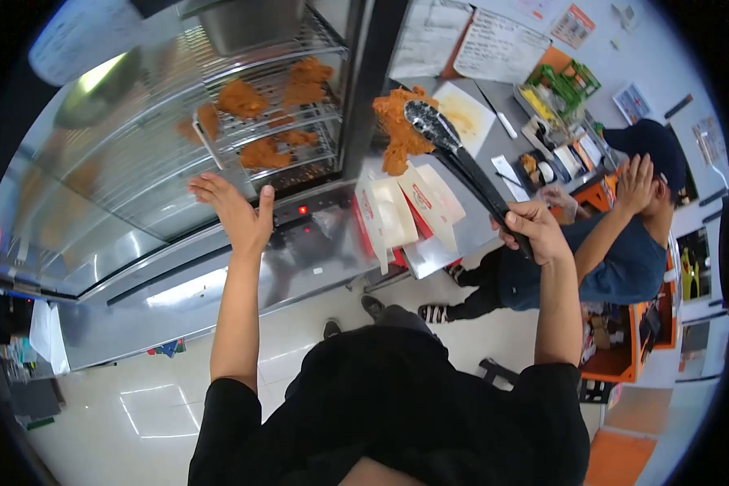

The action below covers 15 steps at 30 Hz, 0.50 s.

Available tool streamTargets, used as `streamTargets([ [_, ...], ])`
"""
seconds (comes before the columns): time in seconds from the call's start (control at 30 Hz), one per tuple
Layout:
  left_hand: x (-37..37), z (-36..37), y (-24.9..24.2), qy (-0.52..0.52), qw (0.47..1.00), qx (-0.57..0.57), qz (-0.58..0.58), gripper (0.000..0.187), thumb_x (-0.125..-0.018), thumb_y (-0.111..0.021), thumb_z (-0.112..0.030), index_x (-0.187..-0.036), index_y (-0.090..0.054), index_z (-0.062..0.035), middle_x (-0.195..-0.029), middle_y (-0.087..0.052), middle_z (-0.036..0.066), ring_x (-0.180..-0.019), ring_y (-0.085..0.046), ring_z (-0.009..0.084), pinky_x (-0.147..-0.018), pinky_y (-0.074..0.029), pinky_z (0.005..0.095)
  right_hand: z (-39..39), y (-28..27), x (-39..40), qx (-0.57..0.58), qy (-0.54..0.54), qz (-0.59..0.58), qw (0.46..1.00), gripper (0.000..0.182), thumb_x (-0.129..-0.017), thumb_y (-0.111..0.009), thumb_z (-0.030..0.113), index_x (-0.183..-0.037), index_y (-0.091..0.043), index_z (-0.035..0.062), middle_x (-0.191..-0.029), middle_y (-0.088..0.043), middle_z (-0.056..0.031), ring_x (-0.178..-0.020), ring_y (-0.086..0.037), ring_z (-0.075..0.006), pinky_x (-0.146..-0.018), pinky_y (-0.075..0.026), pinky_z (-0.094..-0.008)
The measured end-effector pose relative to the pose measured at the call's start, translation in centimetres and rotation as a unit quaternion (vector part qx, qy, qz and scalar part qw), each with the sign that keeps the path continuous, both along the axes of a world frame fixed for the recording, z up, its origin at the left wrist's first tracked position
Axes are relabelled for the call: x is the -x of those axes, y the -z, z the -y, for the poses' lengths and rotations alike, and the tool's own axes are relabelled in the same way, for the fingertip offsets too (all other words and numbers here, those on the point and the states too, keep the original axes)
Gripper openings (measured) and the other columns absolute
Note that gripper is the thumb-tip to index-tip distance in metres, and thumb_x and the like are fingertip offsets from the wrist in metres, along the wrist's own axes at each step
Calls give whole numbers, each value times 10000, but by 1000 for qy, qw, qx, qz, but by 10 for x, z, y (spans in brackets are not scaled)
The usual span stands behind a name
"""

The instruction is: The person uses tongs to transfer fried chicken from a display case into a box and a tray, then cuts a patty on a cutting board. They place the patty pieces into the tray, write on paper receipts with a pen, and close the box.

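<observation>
My right hand (536, 232) grips black tongs (482, 182) by the handle end. Their tips are closed on a piece of fried chicken (397, 125), held up above an open red and white takeaway box (387, 215). A second open box (432, 198) stands right beside the first on the steel counter. My left hand (236, 212) is held out with fingers spread and nothing in it, near the glass door of the warming cabinet (344, 81). Inside that cabinet, more fried chicken (243, 99) lies on wire racks.
A co-worker (624, 251) in a dark cap stands at the right, one hand raised to the head. On the counter are a stained white cutting board (466, 117), a knife (498, 112) and a green basket (571, 85). Orange shelving (624, 348) stands behind the co-worker.
</observation>
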<state>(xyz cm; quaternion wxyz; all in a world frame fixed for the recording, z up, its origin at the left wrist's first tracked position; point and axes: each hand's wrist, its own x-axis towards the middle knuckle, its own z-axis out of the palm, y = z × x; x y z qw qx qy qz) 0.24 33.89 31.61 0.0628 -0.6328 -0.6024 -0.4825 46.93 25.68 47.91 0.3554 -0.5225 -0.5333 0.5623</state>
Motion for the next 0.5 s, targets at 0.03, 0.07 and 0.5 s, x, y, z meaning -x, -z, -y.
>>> streamTargets([
  [0.03,-4,-1,0,13,1000,3,1,1098,-942,-533,-604,-1532,108,63,-1553,145,410,-1443,155,577,-1157,50,634,5,1,-13,1,16,11,1000,287,-915,-718,246,-925,-711,-41,-714,-618,-19,-575,-508,-76,-488,-388,-229],
  [0.07,-9,0,0,28,1000,7,2,1101,-940,-535,-606,-1533,109,61,-1554,146,408,-1444,157,575,-1157,49,635,9,0,-26,3,33,22,999,277,-921,-713,236,-923,-710,-41,-713,-619,-18,-575,-509,-75,-485,-389,-228],
  [0.5,-148,49,-39,283,955,38,76,779,-880,-701,-424,-1470,-414,-4,-1502,-420,268,-1417,-382,411,-1171,-256,521,-59,57,-104,253,91,160,950,390,-914,-712,365,-919,-673,-22,-757,-643,-71,-524,-552,-128,-434,-435,-286],
])
